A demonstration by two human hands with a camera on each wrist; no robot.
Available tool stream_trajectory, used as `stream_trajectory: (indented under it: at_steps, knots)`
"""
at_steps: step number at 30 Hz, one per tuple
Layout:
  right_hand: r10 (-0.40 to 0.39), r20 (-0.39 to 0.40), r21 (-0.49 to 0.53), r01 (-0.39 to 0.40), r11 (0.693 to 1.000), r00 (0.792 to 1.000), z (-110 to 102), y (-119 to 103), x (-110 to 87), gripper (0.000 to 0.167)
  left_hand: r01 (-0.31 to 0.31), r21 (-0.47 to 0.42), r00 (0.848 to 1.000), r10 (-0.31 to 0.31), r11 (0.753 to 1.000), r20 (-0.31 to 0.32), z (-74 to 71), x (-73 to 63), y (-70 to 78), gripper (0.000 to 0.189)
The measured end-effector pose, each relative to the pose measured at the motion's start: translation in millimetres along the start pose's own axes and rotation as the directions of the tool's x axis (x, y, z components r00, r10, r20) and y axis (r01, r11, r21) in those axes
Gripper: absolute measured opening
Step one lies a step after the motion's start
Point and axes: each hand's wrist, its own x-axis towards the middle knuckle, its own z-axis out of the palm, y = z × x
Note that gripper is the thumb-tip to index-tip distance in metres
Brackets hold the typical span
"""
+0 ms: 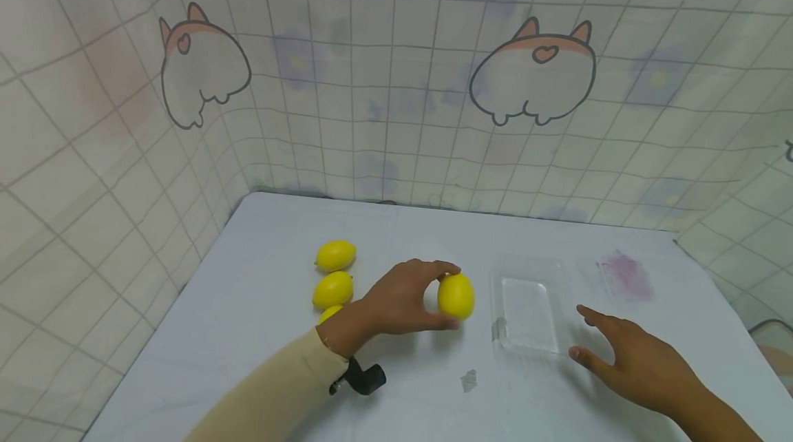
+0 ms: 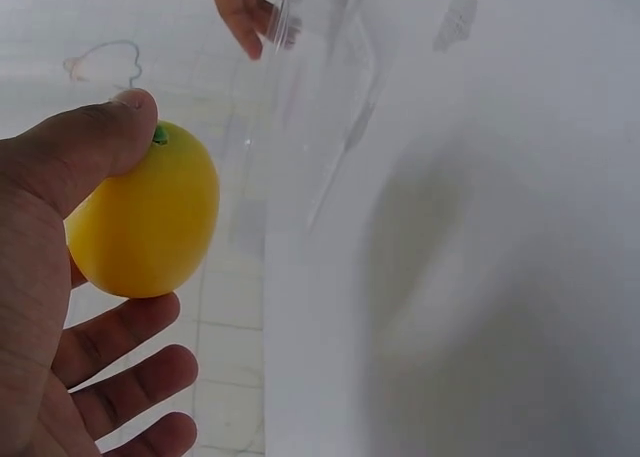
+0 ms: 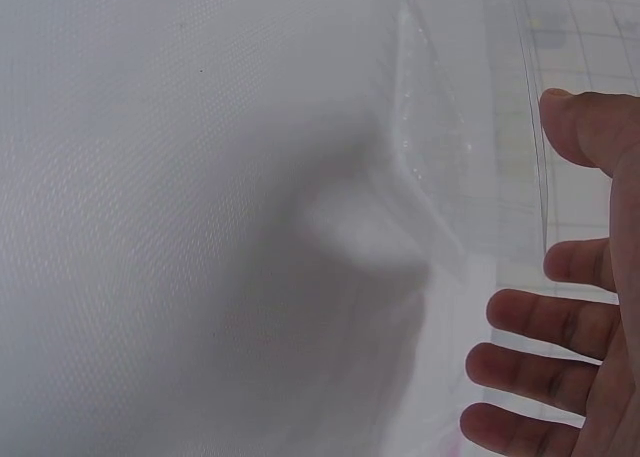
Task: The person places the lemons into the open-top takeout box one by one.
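Left hand [image 1: 405,297] pinches one lemon [image 1: 456,297] between thumb and fingers; the grip is only as wide as the fruit, and the remaining fingers are loosely bent. Lemon is held above the white table [image 1: 427,404], just to the left of the plastic box [image 1: 529,314] in the head view.

Lemon: egg-shaped, skin smooth with a soft sheen. Colour bright yellow, shading to orange-yellow low down in the left wrist view; a small green stem tip shows beside the thumb.

Right hand [image 1: 644,363] holds nothing: fingers extended and spaced, thumb apart, positioned just beside the right side of the box.

Box: see-through, thin, rectangular, with a raised outline around its base and bright reflections along the edges.

Three further lemons sit in a row at left: far lemon [image 1: 335,255], middle lemon [image 1: 333,289] and near lemon [image 1: 330,312], the last partly hidden by the left wrist. Same yellow.

Table covering: white, fine woven texture in the right wrist view. Grey patch [image 1: 469,381], ragged-edged, lies near the box; pinkish patch [image 1: 627,275] beyond the right hand.
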Motion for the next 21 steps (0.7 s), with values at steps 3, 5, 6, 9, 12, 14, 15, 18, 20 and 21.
stream_trajectory:
  at_steps: [3, 5, 6, 9, 12, 14, 15, 18, 20, 21]
  knots:
    - [0.002, 0.002, -0.002, -0.002, 1.000, 1.000, -0.6, -0.5, 0.0, 0.079, -0.006, -0.005, 1.000, 0.006, 1.000, -0.003, 3.2, 3.2, 4.4, 0.079]
    - [0.004, 0.004, -0.003, -0.004, 1.000, 1.000, -0.6, -0.6, 0.1, 0.079, -0.007, -0.006, 1.000, 0.007, 1.000, -0.002, 5.9, 5.6, 7.4, 0.079]
    - [0.005, 0.005, -0.003, -0.005, 1.000, 1.000, -0.6, -0.5, 0.1, 0.079, -0.008, -0.003, 1.000, 0.008, 1.000, -0.001, 7.3, 6.8, 9.0, 0.079]
    - [0.004, 0.007, -0.006, -0.004, 1.000, 1.000, -0.4, -0.5, 0.3, 0.079, -0.015, 0.004, 1.000, 0.015, 1.000, -0.001, 12.1, 10.4, 13.4, 0.079]
    - [0.001, 0.007, -0.006, -0.001, 1.000, 1.000, -0.7, -0.7, 0.5, 0.079, -0.029, 0.013, 1.000, 0.029, 1.000, -0.001, 16.1, 13.6, 18.1, 0.079]
    - [0.000, 0.007, -0.008, 0.000, 1.000, 1.000, -1.0, -0.7, 0.9, 0.079, -0.036, 0.017, 0.999, 0.036, 0.999, -0.002, 18.0, 15.8, 21.3, 0.079]
    - [0.001, 0.008, -0.008, -0.001, 1.000, 1.000, -1.2, -0.8, 1.1, 0.079, -0.038, 0.018, 0.999, 0.039, 0.999, -0.001, 18.8, 16.8, 23.0, 0.079]
    - [0.009, 0.017, -0.014, -0.008, 1.000, 1.000, -1.4, -0.6, 1.6, 0.081, -0.053, 0.021, 0.999, 0.053, 0.998, -0.005, 21.2, 20.5, 27.2, 0.079]
    - [0.017, 0.025, -0.018, -0.016, 1.000, 1.000, -1.7, -1.2, 1.5, 0.082, -0.070, 0.023, 0.997, 0.070, 0.997, -0.009, 22.6, 22.8, 29.8, 0.079]
    - [0.020, 0.029, -0.020, -0.019, 1.000, 0.999, -1.9, -1.2, 1.6, 0.082, -0.077, 0.024, 0.997, 0.077, 0.997, -0.009, 23.4, 24.0, 31.0, 0.078]
